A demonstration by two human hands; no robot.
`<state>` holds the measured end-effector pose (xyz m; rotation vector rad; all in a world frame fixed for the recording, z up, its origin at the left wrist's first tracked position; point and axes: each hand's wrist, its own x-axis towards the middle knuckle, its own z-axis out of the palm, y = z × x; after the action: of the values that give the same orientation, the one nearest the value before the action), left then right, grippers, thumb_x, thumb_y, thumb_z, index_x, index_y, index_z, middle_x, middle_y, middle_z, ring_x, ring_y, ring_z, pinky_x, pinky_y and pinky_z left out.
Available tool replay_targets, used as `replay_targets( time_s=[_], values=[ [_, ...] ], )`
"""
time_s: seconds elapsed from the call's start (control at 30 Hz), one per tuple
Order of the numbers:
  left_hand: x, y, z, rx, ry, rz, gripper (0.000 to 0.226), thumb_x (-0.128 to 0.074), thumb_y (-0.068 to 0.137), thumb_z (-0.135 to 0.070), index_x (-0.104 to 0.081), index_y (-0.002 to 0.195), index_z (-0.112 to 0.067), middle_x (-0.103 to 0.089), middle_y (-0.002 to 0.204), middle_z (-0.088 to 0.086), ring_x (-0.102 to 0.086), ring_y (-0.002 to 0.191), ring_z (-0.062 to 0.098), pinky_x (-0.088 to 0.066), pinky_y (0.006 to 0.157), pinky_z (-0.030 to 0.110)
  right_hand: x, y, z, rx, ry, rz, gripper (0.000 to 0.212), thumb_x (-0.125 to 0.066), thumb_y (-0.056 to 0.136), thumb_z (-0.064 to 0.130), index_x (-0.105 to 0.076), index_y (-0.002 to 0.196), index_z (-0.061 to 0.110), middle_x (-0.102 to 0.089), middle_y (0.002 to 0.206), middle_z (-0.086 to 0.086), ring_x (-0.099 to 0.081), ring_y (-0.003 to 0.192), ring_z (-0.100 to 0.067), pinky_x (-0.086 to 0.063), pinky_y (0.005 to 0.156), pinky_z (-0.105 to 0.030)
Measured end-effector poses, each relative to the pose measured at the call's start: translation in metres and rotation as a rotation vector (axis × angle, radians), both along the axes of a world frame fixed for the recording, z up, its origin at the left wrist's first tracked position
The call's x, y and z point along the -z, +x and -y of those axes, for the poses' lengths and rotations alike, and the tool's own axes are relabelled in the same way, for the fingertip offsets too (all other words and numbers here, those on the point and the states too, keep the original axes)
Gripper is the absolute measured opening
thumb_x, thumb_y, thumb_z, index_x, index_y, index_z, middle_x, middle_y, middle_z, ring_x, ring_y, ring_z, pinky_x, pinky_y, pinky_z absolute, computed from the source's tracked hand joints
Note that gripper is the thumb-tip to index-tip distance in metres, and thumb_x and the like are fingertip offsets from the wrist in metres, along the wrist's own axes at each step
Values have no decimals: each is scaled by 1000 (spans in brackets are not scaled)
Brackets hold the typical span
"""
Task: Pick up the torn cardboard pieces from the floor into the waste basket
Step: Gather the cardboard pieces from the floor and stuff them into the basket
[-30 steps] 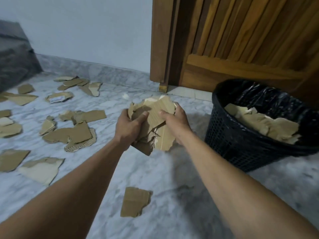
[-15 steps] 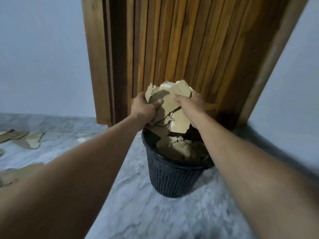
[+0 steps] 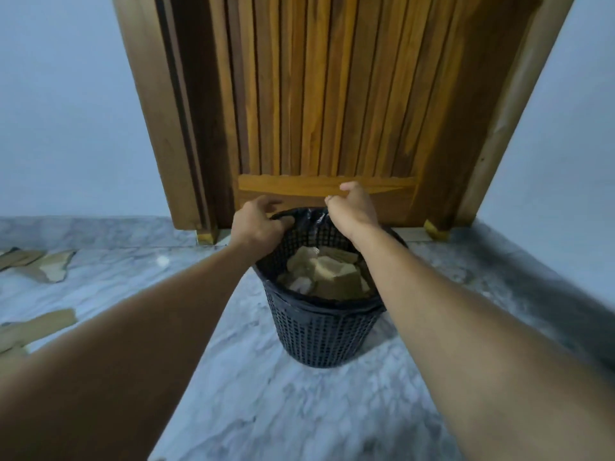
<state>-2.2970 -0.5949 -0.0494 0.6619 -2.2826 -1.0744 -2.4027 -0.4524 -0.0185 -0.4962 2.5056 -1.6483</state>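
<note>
Tan cardboard pieces [image 3: 327,272] (ragged, heaped)

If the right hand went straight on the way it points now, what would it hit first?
Probably the wooden door: the right hand, empty above the waste basket's far rim, points at the door's lower rail. Depth between them is unclear.
</note>
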Motion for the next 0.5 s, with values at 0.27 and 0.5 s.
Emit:
replay_targets(
  time_s=[0.27,0.5],
  values=[
    [49,113,61,-367,-83,46,31,-62,93,-32,-68,123,-26,-74,115,-3,-67,109,17,-49,94,27,29,75,114,-116,-16,-271,34,-52,99,23,-51,134,26,-57,132,-2,-57,105,-20,-39,76,-28],
    [157,276,71,-544,-54,267,39,-57,99,-35,-60,136,-23,-64,133,4,-60,118,26,-46,94,35,120,196,161,-542,66,-307,39,-48,101,29,-47,139,23,-49,144,-5,-55,120,-27,-48,91,-41]
  ],
)
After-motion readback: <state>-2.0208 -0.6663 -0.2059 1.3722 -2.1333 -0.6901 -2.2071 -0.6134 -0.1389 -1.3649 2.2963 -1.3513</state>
